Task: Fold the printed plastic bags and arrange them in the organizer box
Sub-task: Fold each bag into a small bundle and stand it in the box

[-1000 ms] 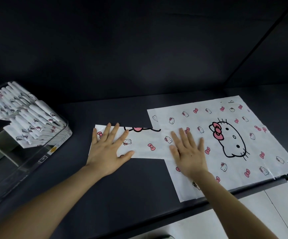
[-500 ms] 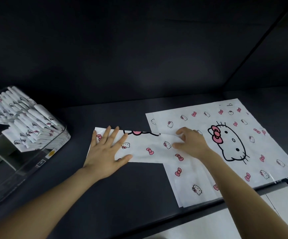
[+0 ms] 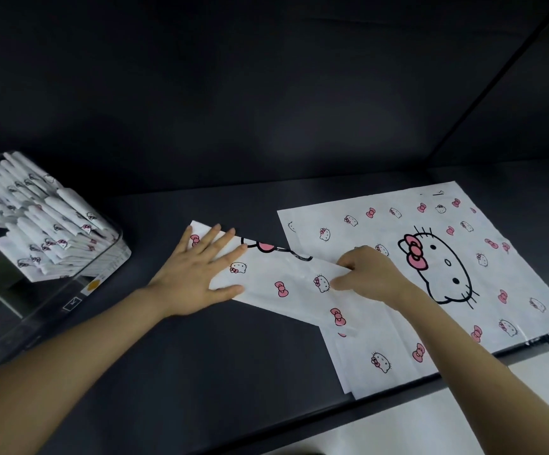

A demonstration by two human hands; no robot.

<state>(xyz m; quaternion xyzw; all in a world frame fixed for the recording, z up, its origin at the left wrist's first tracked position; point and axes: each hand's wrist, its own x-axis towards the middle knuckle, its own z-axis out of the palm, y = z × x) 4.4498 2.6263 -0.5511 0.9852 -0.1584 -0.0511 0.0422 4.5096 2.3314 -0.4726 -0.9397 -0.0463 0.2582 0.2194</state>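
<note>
Our left hand (image 3: 197,274) presses flat on the folded white cat-print plastic strip (image 3: 286,280); our right hand (image 3: 368,274) pinches its right edge; smooth dark tabletop (image 3: 233,372) stretches toward us.

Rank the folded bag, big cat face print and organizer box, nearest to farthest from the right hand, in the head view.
1. folded bag: pinched by the right hand.
2. big cat face print: just to its right.
3. organizer box: far left.
</note>
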